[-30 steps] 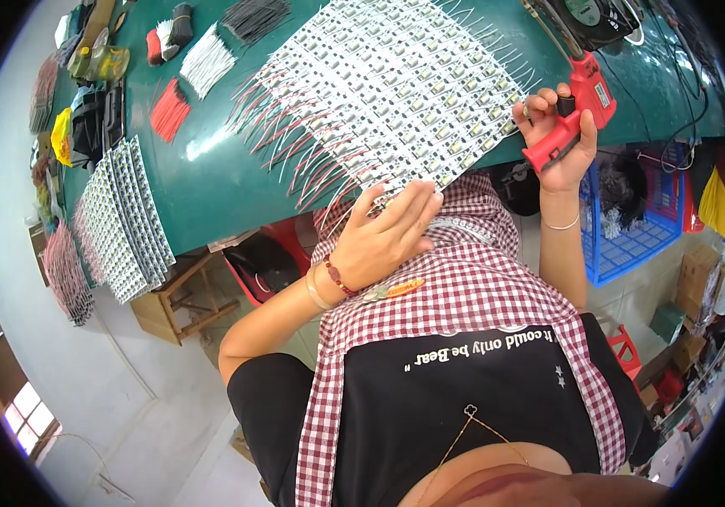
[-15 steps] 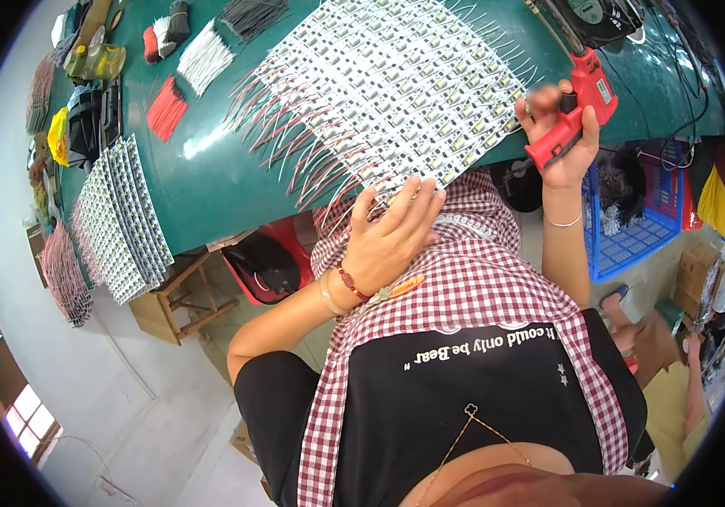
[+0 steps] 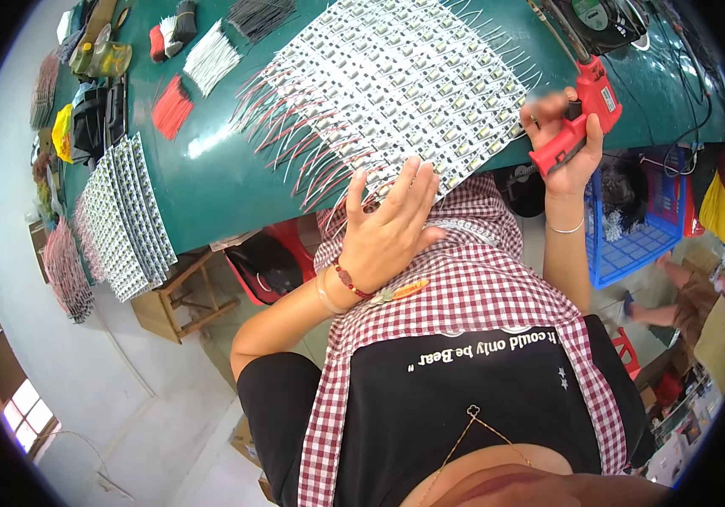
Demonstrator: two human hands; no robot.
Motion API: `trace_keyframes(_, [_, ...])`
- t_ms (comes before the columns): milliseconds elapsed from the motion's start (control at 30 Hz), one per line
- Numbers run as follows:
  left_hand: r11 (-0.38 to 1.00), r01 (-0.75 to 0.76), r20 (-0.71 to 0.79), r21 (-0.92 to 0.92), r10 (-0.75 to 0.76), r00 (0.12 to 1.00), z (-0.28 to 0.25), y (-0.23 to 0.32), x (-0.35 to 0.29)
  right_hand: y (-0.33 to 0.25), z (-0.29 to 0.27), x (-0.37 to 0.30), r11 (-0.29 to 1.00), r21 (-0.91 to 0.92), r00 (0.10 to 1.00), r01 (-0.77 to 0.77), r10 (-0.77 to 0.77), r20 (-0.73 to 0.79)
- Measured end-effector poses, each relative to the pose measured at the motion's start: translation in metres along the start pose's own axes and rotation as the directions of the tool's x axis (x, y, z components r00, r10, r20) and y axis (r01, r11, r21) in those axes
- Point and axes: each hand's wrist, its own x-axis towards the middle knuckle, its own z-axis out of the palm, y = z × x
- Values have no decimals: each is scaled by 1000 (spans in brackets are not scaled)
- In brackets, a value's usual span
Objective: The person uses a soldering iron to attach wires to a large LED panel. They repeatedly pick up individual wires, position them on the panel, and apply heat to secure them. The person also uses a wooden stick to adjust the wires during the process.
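A large white sheet of joined LED boards (image 3: 396,84) lies on the green table. Rows of small components cover it, with red and white wires fringing its left side and thin white wires along its right. My left hand (image 3: 389,226) rests at the sheet's near corner, fingers spread, fingertips on the boards and the palm over my checked apron. In my right hand (image 3: 572,160) is a red soldering gun (image 3: 599,97), gripped by its handle. Its metal shaft points up and away, beside the sheet's right edge.
Bundles of red wires (image 3: 172,107), white wires (image 3: 212,57) and black wires (image 3: 261,17) lie at the far left. More LED boards (image 3: 126,224) hang over the left table edge. A blue crate (image 3: 632,253) stands below right; another person (image 3: 700,313) is behind it.
My left hand's fingers have spread wider and shifted slightly at the sheet's corner. My right hand still grips the soldering gun. The other person at the right has moved farther right.
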Motion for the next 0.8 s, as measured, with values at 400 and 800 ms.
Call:
trace_keyframes(400, [995, 80, -39, -55, -82, 996, 2, 9, -11, -2, 1, -2, 1000, -6, 1000, -10, 10, -13])
trace_keyframes(800, [992, 128, 87, 16, -129, 988, 3, -3, -4, -1, 0, -2, 1000, 0, 1000, 0, 0, -1])
